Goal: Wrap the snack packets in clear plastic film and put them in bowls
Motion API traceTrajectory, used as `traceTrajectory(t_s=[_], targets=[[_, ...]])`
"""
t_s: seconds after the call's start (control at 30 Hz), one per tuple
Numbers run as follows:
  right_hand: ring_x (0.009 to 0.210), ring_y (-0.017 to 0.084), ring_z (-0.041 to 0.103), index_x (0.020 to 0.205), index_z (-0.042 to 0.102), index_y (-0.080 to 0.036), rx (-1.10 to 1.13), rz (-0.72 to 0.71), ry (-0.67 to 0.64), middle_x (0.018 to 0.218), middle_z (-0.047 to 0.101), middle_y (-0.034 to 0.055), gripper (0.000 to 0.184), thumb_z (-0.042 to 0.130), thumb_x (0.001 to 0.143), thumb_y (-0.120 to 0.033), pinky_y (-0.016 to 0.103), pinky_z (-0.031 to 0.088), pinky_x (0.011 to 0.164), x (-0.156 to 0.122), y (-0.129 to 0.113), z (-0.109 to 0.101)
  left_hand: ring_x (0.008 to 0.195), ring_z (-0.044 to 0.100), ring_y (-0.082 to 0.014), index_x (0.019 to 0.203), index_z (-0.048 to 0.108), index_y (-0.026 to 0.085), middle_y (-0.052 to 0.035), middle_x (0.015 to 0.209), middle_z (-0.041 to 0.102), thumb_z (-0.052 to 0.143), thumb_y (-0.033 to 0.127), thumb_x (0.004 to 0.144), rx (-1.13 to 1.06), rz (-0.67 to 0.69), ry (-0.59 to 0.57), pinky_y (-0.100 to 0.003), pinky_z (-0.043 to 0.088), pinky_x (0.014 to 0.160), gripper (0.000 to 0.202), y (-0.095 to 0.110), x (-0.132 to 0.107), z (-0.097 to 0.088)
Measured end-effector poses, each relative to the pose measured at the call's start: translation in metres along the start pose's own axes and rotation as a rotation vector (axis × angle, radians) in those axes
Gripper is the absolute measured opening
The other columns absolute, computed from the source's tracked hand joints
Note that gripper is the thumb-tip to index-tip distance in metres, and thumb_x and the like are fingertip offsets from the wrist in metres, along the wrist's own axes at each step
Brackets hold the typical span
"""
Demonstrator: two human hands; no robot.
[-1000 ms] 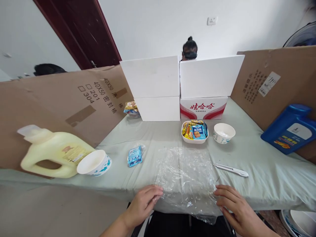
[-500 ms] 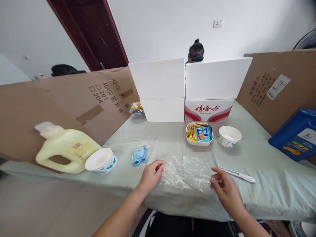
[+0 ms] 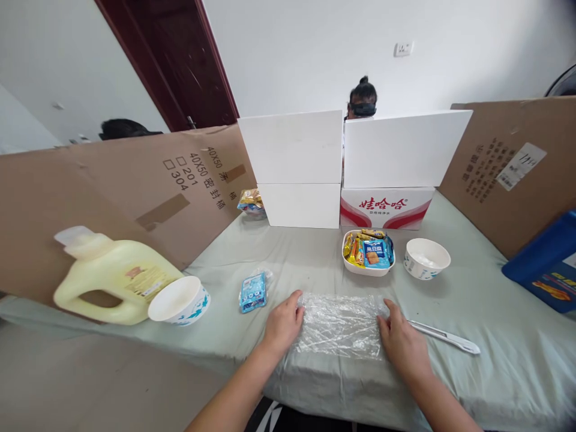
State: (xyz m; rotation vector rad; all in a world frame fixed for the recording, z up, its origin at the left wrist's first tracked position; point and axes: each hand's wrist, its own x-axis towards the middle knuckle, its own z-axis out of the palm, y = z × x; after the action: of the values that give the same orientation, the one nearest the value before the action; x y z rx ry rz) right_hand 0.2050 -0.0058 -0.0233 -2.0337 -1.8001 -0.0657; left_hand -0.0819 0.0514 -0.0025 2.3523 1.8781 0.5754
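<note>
A clear, crinkled plastic bag lies spread near the table's front edge. At its left side, my left hand has thumb and fingers closed on the edge. My right hand grips the opposite edge, fingers bent. Just right of that hand rests a white utility knife. A blue snack packet in clear wrap lies to the left of my left hand. Beyond the bag stands a white tub filled with several yellow, orange and blue snack packets.
A paper bowl holds something whitish. Another paper bowl tilts against a pale yellow jug. White boxes, cardboard panels and a blue jug surround the table. A person is behind the boxes.
The bag is now flatter and straighter between my hands. My right hand has turned and its fingers have come in closer along the bag's edge. The view has shifted slightly.
</note>
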Motion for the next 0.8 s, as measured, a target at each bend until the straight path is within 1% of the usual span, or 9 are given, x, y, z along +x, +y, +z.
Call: traceTrajectory(t_s=[0.13,0.2,0.3,0.37,0.47,0.57,0.63,0.7,0.8], targets=[[0.079,0.027,0.07,0.128,0.047,-0.014,-0.015,0.017,-0.066,0.096,0.071,0.0126,0.038,0.034,0.096,-0.029,0.033,0.046,0.059,0.002,-0.003,-0.002,0.096,0.06,-0.028,0.121,0.059,0.013,-0.0128,0.101,0.064,0.049,0.009,0.087,0.158,0.05,0.155,-0.042,0.048,0.084,0.036,0.02,0.001,-0.013],[0.083,0.027,0.07,0.129,0.047,-0.014,0.002,0.029,-0.087,0.1,0.071,0.0122,0.038,0.036,0.095,-0.028,0.033,0.047,0.062,0.002,-0.005,-0.002,0.098,0.059,-0.0278,0.119,0.061,0.014,-0.0128,0.103,0.063,0.045,0.01,0.09,0.123,0.121,0.157,-0.044,0.047,0.087,0.033,0.037,-0.001,-0.013],[0.084,0.027,0.069,0.13,0.046,-0.013,0.017,0.034,-0.1,0.1,0.07,0.0118,0.039,0.037,0.095,-0.028,0.033,0.047,0.063,0.002,-0.004,-0.003,0.12,0.05,-0.0301,0.13,0.055,0.02,-0.0114,0.127,0.058,0.05,0.027,0.093,-0.006,0.345,-0.04,-0.049,0.039,0.103,0.038,0.061,-0.008,-0.002],[0.08,0.027,0.069,0.131,0.046,-0.013,-0.004,0.031,-0.093,0.099,0.07,0.0126,0.04,0.037,0.095,-0.028,0.034,0.047,0.062,0.004,0.001,-0.008,0.138,0.03,-0.0368,0.142,0.043,0.025,-0.01,0.147,0.041,0.056,0.047,0.089,-0.027,0.416,-0.194,-0.058,0.025,0.111,0.058,0.069,-0.013,0.008],[0.085,0.028,0.066,0.126,0.051,-0.01,-0.081,-0.023,0.018,0.102,0.067,0.0168,0.038,0.037,0.094,-0.025,0.039,0.048,0.072,0.007,0.009,-0.018,0.144,0.007,-0.0426,0.149,0.029,0.031,-0.0083,0.158,0.022,0.055,0.065,0.083,-0.003,0.369,-0.322,-0.067,0.01,0.111,0.079,0.07,-0.02,0.018],[0.11,0.031,0.057,0.12,0.058,-0.012,-0.092,-0.181,0.11,0.116,0.063,0.0183,0.036,0.04,0.095,-0.03,0.046,0.041,0.094,0.009,0.006,-0.021,0.145,0.002,-0.0411,0.15,0.025,0.033,-0.0068,0.16,0.017,0.053,0.066,0.084,-0.004,0.353,-0.339,-0.067,0.006,0.112,0.079,0.069,-0.023,0.021],[0.127,0.032,0.045,0.128,0.056,-0.017,-0.06,-0.366,0.041,0.132,0.056,0.015,0.044,0.045,0.093,-0.041,0.049,0.032,0.105,0.007,0.0,-0.014,0.146,0.002,-0.0402,0.15,0.025,0.033,-0.0061,0.16,0.015,0.051,0.066,0.085,-0.005,0.354,-0.33,-0.067,0.005,0.112,0.078,0.069,-0.023,0.02],[0.138,0.032,0.032,0.139,0.047,-0.021,-0.048,-0.513,-0.075,0.145,0.045,0.0115,0.058,0.047,0.091,-0.053,0.052,0.024,0.11,0.003,-0.007,-0.003,0.146,0.004,-0.0392,0.15,0.026,0.033,-0.0058,0.16,0.016,0.051,0.068,0.084,-0.001,0.356,-0.329,-0.065,0.007,0.113,0.078,0.064,-0.022,0.019],[0.142,0.033,0.022,0.146,0.038,-0.023,-0.061,-0.509,-0.168,0.153,0.033,0.011,0.07,0.042,0.089,-0.063,0.053,0.021,0.111,-0.002,-0.009,0.014,0.146,0.009,-0.0362,0.15,0.027,0.03,-0.008,0.159,0.017,0.053,0.067,0.084,0.036,0.322,-0.319,-0.06,0.012,0.115,0.08,0.043,-0.024,0.014]])
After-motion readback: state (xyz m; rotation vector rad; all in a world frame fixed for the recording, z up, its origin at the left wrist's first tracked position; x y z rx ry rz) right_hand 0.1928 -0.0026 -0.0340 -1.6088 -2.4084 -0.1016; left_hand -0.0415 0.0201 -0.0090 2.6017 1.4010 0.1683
